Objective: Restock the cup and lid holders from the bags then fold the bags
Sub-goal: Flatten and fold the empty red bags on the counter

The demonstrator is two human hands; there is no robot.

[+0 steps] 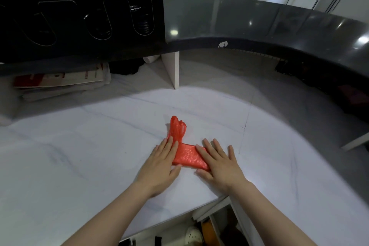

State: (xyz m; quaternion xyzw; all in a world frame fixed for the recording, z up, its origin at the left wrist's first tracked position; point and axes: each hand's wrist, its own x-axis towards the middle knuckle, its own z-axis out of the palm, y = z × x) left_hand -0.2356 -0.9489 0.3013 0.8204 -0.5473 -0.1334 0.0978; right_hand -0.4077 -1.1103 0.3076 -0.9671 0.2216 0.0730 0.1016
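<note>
Head view looks down on a crumpled red plastic bag [186, 156], folded into a flat strip on a white marble-veined counter [89, 156]. Its bunched handles stick out at the bag's far left end. The left hand [159, 168] lies flat on the bag's left end, fingers straight and released, pressing the plastic down. The right hand [219, 166] lies flat on the bag's right end, fingers spread and straight, gripping nothing. Far beyond the bag and to its left stands a black holder with rounded slots [79, 16]. A stack of printed papers [60, 82] rests lower, also left of the bag. A curved dark glossy ledge [259, 26] runs beyond the bag to its right.
</note>
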